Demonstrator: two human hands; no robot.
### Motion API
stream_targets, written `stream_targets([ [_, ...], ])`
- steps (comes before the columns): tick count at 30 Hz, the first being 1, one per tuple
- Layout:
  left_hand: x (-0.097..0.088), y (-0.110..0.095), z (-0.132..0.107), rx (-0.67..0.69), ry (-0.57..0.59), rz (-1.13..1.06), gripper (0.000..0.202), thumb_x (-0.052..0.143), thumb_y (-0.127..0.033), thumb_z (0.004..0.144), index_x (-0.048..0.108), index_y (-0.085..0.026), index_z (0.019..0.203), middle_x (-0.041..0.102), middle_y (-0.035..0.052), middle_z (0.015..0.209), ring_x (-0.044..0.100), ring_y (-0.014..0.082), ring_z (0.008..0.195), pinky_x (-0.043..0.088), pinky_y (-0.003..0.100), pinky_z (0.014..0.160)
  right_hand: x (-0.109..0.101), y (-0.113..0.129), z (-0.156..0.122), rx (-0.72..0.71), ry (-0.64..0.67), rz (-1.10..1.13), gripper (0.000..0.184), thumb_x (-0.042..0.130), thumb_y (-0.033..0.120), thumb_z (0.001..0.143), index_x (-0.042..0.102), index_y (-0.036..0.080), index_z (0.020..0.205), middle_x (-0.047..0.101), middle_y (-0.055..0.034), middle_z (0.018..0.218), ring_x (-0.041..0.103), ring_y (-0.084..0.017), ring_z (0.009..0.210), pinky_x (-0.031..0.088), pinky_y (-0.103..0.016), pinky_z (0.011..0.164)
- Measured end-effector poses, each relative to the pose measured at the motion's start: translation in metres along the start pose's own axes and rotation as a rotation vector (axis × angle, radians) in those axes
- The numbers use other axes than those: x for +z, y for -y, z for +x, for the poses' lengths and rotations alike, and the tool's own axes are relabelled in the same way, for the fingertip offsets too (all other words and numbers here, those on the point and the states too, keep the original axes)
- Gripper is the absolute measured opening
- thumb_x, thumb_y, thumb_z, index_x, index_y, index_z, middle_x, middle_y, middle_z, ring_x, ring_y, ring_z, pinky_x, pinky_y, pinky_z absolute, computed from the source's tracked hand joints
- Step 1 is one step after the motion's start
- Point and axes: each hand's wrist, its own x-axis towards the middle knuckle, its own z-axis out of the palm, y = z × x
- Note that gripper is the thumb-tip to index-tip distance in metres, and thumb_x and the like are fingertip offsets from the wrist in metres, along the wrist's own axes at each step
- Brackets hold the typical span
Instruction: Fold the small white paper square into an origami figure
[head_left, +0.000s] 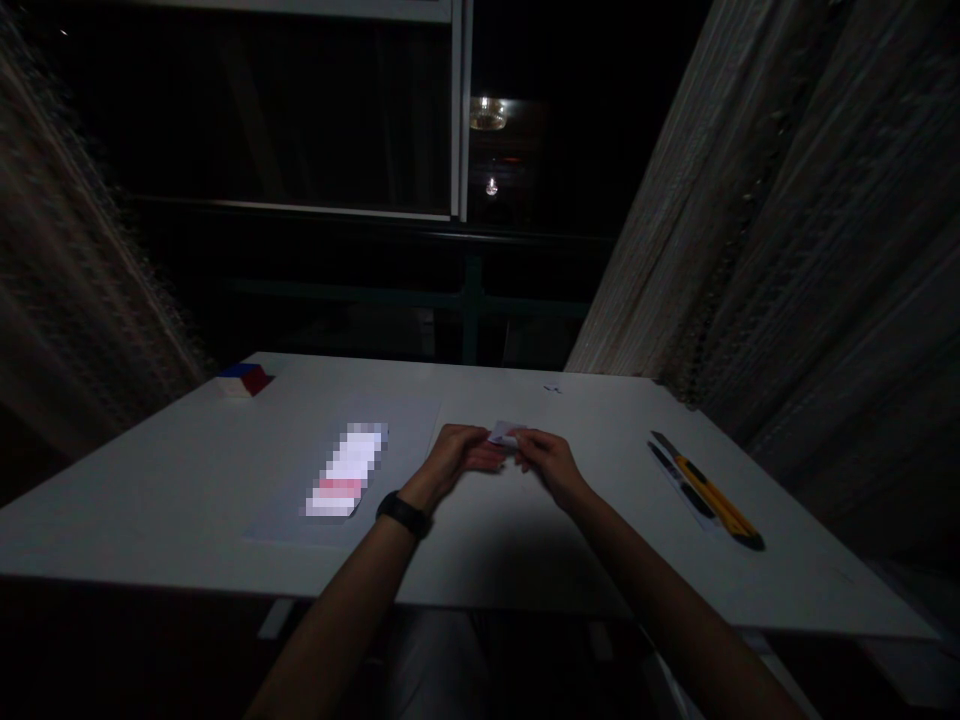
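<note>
Paper (508, 433), small, pale and folded, sits between the person's two hands, just over the middle of the white surface (600, 420). From where I stand, the right hand (550, 463) pinches its right side, fingers curled in. The left hand (466, 448) is half open, thumb at the other edge; whether it grips, I can't tell. Left of them, a lit screen (346, 472) lies on a sheet (281, 525); to the right, a pen (681, 480) lies beside a yellow cutter (718, 500).
</note>
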Motion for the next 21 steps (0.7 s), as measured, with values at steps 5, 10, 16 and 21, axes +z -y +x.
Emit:
stream_targets([
  [5,-0.0009,-0.0001,-0.0008,0.002,0.021,-0.018,0.024,0.057,-0.021,0.068,0.061,0.000,0.079,0.066,0.0212,0.074,0.064,0.0254,0.064,0.051,0.037,0.064,0.0001,0.0018,-0.0012,-0.018,0.050,-0.017,0.035,0.060,0.044,0.068,0.066,0.016,0.088,0.056,-0.0012,0.063,0.047,-0.011,0.052,0.037,-0.024,0.047],
  [10,-0.0004,-0.0006,-0.0010,-0.006,0.032,-0.040,0.030,0.058,-0.028,0.071,0.060,0.000,0.082,0.066,0.0207,0.075,0.064,0.0244,0.064,0.052,0.035,0.063,0.0000,0.0035,-0.0020,-0.048,0.086,-0.036,0.035,0.058,0.044,0.070,0.066,0.017,0.090,0.054,-0.0015,0.070,0.044,-0.009,0.052,0.035,-0.024,0.048],
  [16,-0.0006,-0.0009,-0.0014,-0.019,0.071,-0.062,0.036,0.056,-0.034,0.073,0.060,0.000,0.084,0.066,0.0209,0.077,0.065,0.0248,0.067,0.051,0.035,0.066,-0.0016,-0.0005,-0.0006,-0.029,0.082,-0.035,0.038,0.057,0.046,0.071,0.065,0.016,0.092,0.052,0.0001,0.063,0.043,-0.009,0.051,0.035,-0.025,0.049],
  [21,-0.0019,-0.0006,-0.0004,-0.033,0.081,-0.076,0.033,0.055,-0.031,0.074,0.061,-0.001,0.083,0.066,0.0206,0.078,0.065,0.0248,0.068,0.050,0.036,0.068,-0.0017,0.0010,-0.0010,-0.049,0.092,-0.057,0.037,0.056,0.047,0.071,0.066,0.017,0.090,0.051,-0.0008,0.068,0.042,-0.009,0.053,0.034,-0.025,0.049],
])
